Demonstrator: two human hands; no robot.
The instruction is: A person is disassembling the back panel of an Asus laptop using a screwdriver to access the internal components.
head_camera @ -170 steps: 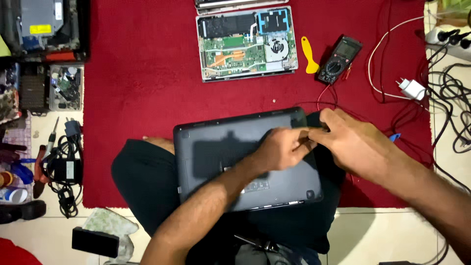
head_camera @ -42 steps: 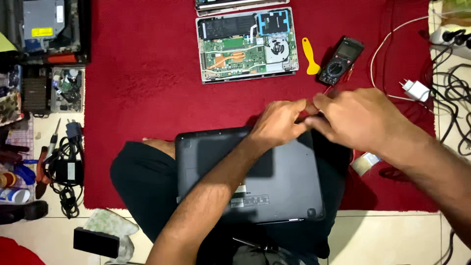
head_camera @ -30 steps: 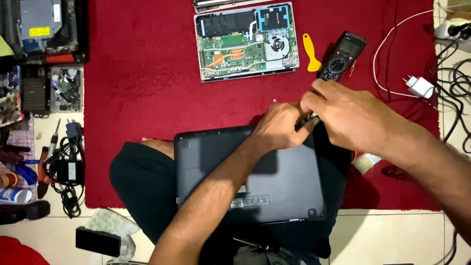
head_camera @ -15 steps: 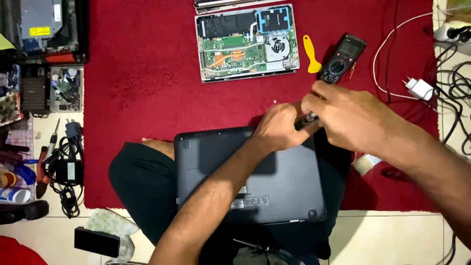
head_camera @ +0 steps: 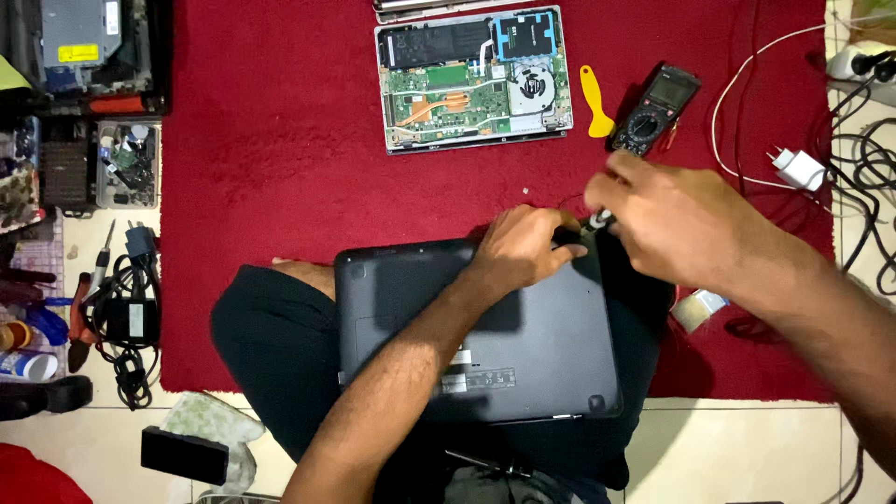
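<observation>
A dark laptop (head_camera: 476, 336) lay base-up on the person's lap. The left hand (head_camera: 523, 247) pressed curled fingers on its far right corner. The right hand (head_camera: 677, 224) pinched a small tool (head_camera: 597, 221) at that corner. Farther off on the red mat (head_camera: 271, 187) lay an opened laptop (head_camera: 474, 79), a yellow pry tool (head_camera: 594, 100) and a multimeter (head_camera: 655, 108).

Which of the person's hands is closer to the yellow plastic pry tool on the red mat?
The right hand. It sits just below and to the right of the yellow pry tool, while the left hand rests lower down on the dark laptop's top edge.
</observation>
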